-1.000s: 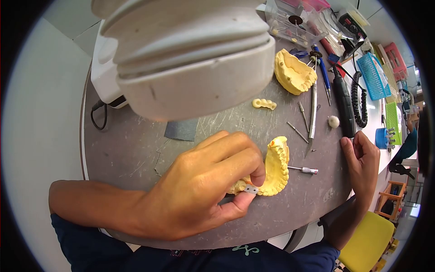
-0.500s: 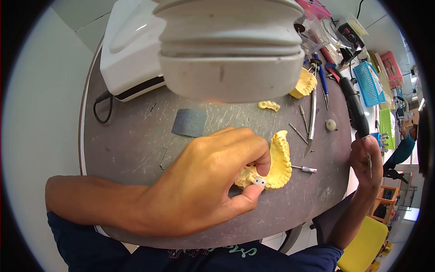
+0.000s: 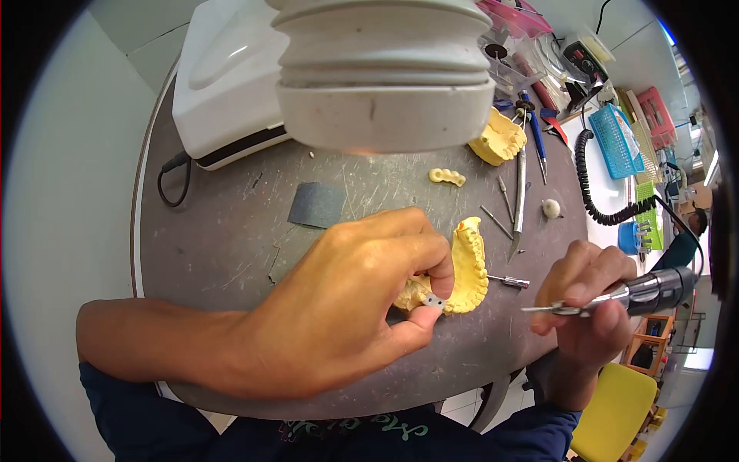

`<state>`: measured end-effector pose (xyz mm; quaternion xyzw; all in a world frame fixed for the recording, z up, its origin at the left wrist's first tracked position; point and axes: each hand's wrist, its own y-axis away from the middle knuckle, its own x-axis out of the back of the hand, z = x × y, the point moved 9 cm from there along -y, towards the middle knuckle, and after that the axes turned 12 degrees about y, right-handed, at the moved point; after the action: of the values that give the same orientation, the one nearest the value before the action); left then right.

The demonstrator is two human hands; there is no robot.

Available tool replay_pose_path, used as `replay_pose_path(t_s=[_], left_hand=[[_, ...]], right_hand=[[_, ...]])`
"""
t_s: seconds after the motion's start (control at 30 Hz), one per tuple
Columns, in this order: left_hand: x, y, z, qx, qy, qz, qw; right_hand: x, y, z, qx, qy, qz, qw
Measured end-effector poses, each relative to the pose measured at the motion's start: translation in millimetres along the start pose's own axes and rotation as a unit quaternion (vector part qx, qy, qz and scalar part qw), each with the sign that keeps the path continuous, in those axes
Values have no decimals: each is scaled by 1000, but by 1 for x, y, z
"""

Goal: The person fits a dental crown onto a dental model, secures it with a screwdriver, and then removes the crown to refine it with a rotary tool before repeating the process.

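Note:
My left hand point(image 3: 346, 300) pinches a small whitish dental piece point(image 3: 434, 301) with dark holes between thumb and forefinger. The piece overlaps the near part of a yellow dental cast point(image 3: 469, 266), whose left side my hand partly hides. To the right of the table, my right hand point(image 3: 589, 304) is closed around a black and silver rotary handpiece point(image 3: 658, 291). A thin metal tip points left from it, toward the cast, with a gap between them. A small metal screwdriver point(image 3: 512, 282) lies just right of the cast.
A white suction nozzle point(image 3: 385, 115) hangs over the table's far middle, beside a white machine point(image 3: 231, 85). Behind the cast lie a grey abrasive square point(image 3: 316, 205), a tooth-coloured bridge point(image 3: 446, 177), a knife point(image 3: 519, 192) and a second cast point(image 3: 499, 138). The handpiece's coiled cord point(image 3: 608, 214) runs along the right.
My right hand has turned the handpiece from upright to level and brought it left, its tip now pointing at the cast. My left hand keeps its pinch; the view has shifted slightly.

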<state>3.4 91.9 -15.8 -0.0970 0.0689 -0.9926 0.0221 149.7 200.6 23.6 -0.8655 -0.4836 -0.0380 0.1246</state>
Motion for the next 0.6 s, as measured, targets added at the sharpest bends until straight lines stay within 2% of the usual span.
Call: replay_pose_path(t_s=[0.1,0.17,0.23,0.27,0.53,0.6], left_hand=[[0,0,-1,-7,-7,2,1000],[0,0,-1,-13,-16,6,1000],[1,-1,0,-19,-19,7,1000],[1,-1,1,-20,-16,8,1000],[1,1,-1,-34,-14,18,999],[1,2,0,-43,-13,25,999]], right_hand=[[-12,1,-2,18,65,23,997],[-15,0,-3,26,87,14,996],[-24,-1,3,-6,116,-35,993],[-28,-4,0,3,168,-51,984],[-42,-8,-3,-10,212,-52,976],[-45,-10,-8,9,272,-68,960]])
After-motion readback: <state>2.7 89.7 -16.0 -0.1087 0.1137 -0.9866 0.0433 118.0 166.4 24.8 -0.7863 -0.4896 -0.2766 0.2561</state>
